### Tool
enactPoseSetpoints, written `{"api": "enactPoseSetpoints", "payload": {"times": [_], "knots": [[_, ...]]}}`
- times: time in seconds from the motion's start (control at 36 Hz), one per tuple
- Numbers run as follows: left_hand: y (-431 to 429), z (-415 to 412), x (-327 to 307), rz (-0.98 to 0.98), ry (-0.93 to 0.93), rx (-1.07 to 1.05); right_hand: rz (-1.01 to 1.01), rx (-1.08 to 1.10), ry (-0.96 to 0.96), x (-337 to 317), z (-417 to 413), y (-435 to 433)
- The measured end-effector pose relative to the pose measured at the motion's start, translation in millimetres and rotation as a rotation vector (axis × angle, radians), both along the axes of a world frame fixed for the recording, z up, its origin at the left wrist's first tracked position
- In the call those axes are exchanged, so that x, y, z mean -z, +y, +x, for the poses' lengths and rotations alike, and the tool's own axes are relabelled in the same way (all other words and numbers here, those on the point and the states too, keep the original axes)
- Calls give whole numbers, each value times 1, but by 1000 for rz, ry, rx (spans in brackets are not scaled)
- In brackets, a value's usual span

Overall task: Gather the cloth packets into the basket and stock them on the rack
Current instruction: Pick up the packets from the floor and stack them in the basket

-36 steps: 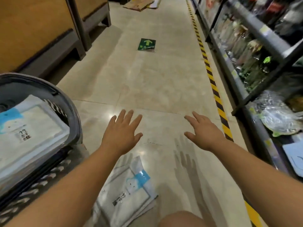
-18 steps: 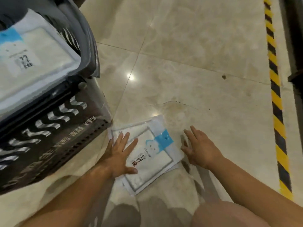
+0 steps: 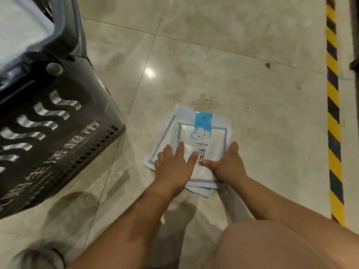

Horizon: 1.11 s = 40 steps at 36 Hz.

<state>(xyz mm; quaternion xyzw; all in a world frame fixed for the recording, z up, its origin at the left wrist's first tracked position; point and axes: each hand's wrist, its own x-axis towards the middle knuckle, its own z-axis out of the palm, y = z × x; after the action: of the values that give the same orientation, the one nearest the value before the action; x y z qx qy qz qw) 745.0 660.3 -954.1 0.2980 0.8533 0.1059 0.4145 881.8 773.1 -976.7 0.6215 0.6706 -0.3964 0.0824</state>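
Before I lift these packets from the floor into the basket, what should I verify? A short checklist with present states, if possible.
1. Left hand on the stack of packets: ok, it lies flat on top.
2. Right hand at the stack's right edge, thumb on top: ok.
3. Grip beneath the stack: cannot tell.
4. Packets aligned: not ok, lower ones stick out at the near edge.
5. Basket close: ok, it stands to the left.
6. Room in the basket: cannot tell, a packet already lies inside.
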Motion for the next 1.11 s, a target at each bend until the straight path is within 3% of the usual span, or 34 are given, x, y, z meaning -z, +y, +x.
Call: {"api": "enactPoseSetpoints", "payload": {"times": [0.11, 0.22, 0.36, 0.5, 0.58, 0.69, 0.86, 1.11], "knots": [[-8, -36, 1, 128, 246, -155, 1, -31, -37, 2, 6, 13], [-11, -54, 11, 64, 153, -243, -12, -65, -101, 1, 5, 20], [-15, -52, 5, 124, 302, -202, -29, -95, -97, -1, 2, 21], [-22, -51, 1, 142, 166, -126, -45, -33, -101, -5, 15, 26], [-26, -57, -9, 120, 177, -145, -57, -67, -119, -12, 22, 37], [-30, -62, -24, 220, 143, -140, -44, 43, 86, -31, 18, 52], [-16, -69, -73, 418, 273, -128, 51, 103, 406, -101, -5, 71], [26, -77, -188, 747, 240, -278, 334, 53, 573, -235, -34, 94]]}}
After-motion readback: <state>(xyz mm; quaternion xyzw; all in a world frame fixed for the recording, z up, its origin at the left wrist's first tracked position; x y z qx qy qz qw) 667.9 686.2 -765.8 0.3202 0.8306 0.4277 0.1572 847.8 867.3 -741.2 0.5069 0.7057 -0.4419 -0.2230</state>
